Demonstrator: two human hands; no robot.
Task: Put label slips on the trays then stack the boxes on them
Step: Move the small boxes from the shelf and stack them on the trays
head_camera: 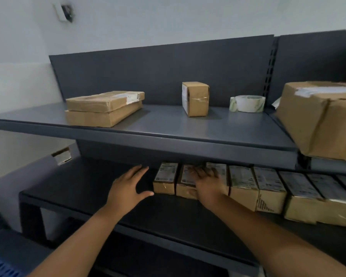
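Two bare hands reach onto the lower shelf (84, 188) of a dark metal rack, where a row of small boxes (268, 186) with labels on top runs off to the right. The left hand (128, 186) hovers flat with fingers spread, grasping nothing, just left of the row's end, while the right hand (207, 184) lies across the second box (186, 183), its grip impossible to tell. On the upper shelf (168, 124) sit two stacked flat parcels (104, 108), one upright box (195, 98) and a roll of tape (248, 103).
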